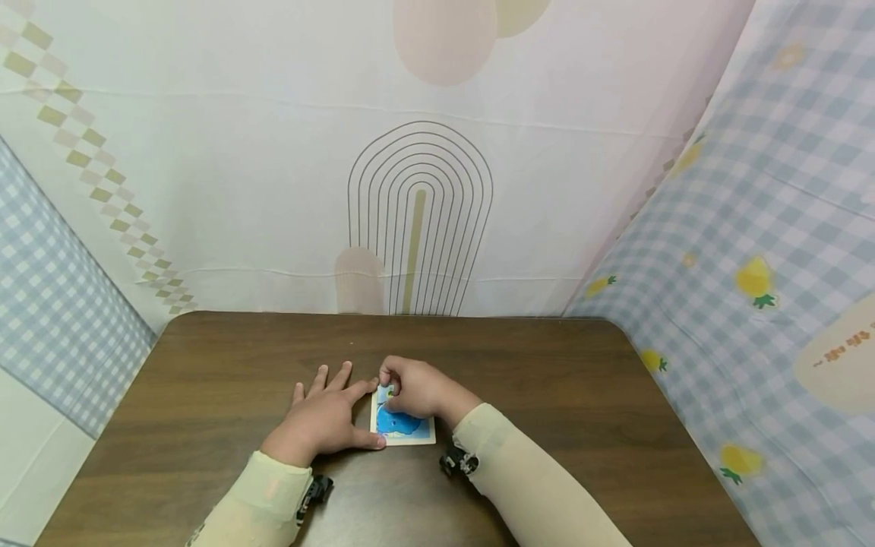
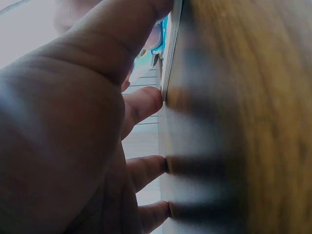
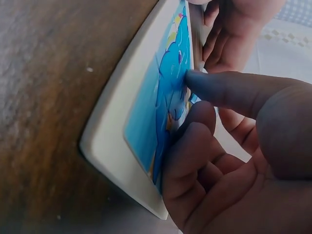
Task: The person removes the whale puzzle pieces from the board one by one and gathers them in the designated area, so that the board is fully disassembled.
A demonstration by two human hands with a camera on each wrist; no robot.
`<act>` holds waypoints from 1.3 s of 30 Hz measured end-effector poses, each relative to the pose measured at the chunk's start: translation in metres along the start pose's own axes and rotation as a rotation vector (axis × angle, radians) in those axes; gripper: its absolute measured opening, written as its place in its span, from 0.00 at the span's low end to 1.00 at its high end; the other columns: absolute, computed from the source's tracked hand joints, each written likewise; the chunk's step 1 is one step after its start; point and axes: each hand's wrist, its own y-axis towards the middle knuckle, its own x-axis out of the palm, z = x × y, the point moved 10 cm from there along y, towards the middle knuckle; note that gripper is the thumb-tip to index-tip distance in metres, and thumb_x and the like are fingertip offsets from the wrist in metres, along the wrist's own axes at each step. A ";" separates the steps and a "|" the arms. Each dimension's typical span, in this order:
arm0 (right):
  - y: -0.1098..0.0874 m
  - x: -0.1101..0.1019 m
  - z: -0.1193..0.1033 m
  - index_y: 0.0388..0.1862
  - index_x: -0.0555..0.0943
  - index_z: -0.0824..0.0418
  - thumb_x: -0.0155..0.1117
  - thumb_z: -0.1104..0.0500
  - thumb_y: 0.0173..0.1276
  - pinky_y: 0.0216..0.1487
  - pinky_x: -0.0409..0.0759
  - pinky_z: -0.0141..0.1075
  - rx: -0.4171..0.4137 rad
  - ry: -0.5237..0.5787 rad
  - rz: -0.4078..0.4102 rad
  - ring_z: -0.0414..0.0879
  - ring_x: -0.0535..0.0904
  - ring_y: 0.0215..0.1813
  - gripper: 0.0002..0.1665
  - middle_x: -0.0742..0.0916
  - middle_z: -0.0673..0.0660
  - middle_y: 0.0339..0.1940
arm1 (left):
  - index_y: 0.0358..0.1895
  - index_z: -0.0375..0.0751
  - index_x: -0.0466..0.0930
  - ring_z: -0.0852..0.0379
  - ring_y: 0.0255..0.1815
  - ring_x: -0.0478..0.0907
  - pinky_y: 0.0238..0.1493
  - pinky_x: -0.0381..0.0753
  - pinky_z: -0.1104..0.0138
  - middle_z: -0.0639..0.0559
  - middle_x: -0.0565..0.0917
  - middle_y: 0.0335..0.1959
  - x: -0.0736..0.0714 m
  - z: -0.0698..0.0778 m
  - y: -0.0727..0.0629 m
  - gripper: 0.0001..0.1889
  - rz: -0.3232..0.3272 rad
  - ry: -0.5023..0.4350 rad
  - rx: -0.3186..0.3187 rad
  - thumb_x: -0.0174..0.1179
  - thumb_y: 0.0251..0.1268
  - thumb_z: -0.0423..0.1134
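Observation:
A small flat picture puzzle (image 1: 412,430) with a cream border and a blue cartoon figure lies on the table. My left hand (image 1: 321,422) is spread flat beside it, thumb at its near left corner and index fingertip at its far left edge. Over the upper part of the picture, my right hand (image 1: 420,389) has its fingers curled and pinches a light blue puzzle piece (image 2: 144,61), which stands tilted up from the board in the left wrist view. In the right wrist view the thumb's tip is close against the blue picture (image 3: 168,73); the curled fingers hide part of it.
The brown wooden table (image 1: 581,425) extends around the puzzle on all sides. A patterned white cloth (image 1: 273,190) hangs behind its far edge, and blue checked cloth (image 1: 718,228) hangs at the sides. Each wrist carries a small black camera (image 1: 456,461).

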 end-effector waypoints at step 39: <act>-0.016 -0.045 0.047 0.54 0.88 0.60 0.71 0.66 0.81 0.39 0.86 0.42 0.037 0.465 0.029 0.48 0.84 0.39 0.07 0.86 0.56 0.43 | 0.87 0.63 0.71 0.15 0.92 0.41 0.78 0.41 0.12 0.33 0.53 0.94 0.002 -0.002 0.003 0.59 -0.004 -0.024 0.004 0.80 0.51 0.78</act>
